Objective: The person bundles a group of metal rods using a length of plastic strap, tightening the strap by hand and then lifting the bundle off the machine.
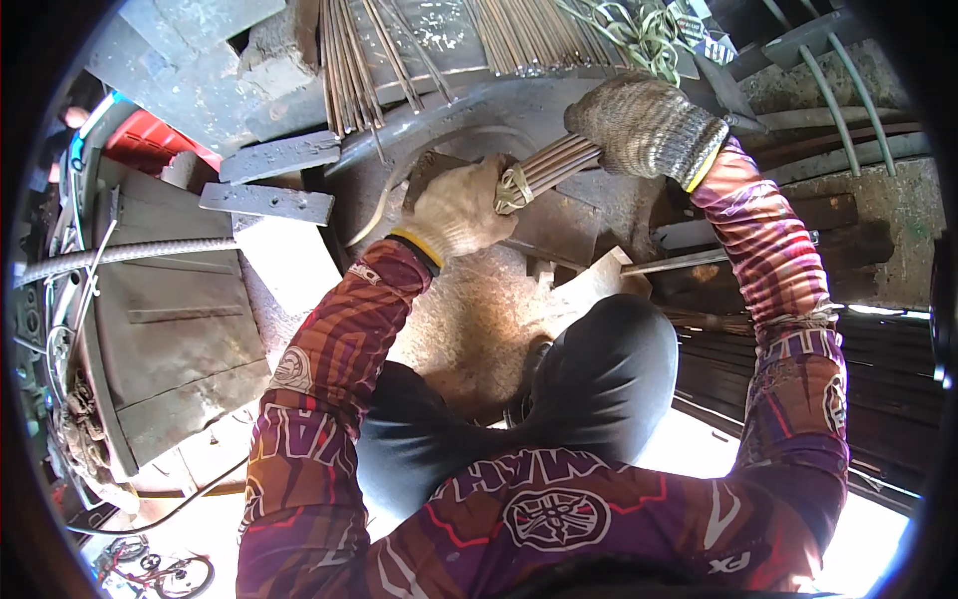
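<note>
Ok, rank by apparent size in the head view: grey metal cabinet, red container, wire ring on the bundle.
1. grey metal cabinet
2. red container, partly hidden
3. wire ring on the rod bundle

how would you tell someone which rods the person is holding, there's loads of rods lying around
Start at the grey metal bench ahead of the person's knees. Just over it, the left hand and right hand, both gloved, grip one short rod bundle. Unlike the loose rods fanned beyond, it is bunched tight.

Harsh daylight from above burns out the ground at the lower edge; deep shadow fills the right. Fisheye bending curves the rim, corners are black, and detail is slightly soft.
</note>
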### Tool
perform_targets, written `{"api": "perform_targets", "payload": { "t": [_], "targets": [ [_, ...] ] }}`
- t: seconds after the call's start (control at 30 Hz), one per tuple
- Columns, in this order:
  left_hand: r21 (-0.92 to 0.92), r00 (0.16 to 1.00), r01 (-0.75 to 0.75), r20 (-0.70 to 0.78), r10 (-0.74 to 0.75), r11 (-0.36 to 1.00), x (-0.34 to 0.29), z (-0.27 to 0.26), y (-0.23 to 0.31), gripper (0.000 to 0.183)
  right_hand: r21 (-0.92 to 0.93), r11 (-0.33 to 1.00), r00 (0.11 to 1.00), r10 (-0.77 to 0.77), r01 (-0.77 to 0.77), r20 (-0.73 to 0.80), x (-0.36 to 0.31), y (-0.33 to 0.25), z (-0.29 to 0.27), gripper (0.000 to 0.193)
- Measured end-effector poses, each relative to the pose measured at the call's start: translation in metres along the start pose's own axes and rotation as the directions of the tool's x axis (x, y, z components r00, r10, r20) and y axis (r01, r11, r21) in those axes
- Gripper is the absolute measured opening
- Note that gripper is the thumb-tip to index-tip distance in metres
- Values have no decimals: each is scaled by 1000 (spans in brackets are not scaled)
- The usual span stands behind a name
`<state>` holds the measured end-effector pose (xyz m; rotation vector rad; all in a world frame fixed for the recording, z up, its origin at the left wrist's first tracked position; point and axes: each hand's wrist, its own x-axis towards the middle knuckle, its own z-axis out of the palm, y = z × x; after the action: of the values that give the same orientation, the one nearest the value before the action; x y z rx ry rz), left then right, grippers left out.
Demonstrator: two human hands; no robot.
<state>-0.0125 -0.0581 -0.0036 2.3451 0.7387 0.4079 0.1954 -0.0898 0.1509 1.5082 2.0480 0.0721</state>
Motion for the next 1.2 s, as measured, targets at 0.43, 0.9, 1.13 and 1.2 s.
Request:
{"api": "perform_targets", "payload": {
  "t": [0.43, 0.9, 1.13, 1.2],
  "targets": [
    [-850, 931, 138, -63, -358, 509, 23, -80, 59, 54, 519, 800, 20, 539, 302, -842, -28, -6, 16, 73],
    [-163, 976, -88, -212, 52, 983, 218, -117, -119, 27, 891, 70, 686, 612, 450, -394, 18, -62, 92, 70],
    [-308, 968, 207, -74, -240, 929, 199, -153, -183, 31, 873, -75, 746, 558, 481, -363, 23, -45, 122, 67],
    [-392, 927, 317, -63, -369, 864, 196, -161, -189, 29, 855, -134, 756, 550, 501, -356, 29, -40, 132, 66]
  ]
}}
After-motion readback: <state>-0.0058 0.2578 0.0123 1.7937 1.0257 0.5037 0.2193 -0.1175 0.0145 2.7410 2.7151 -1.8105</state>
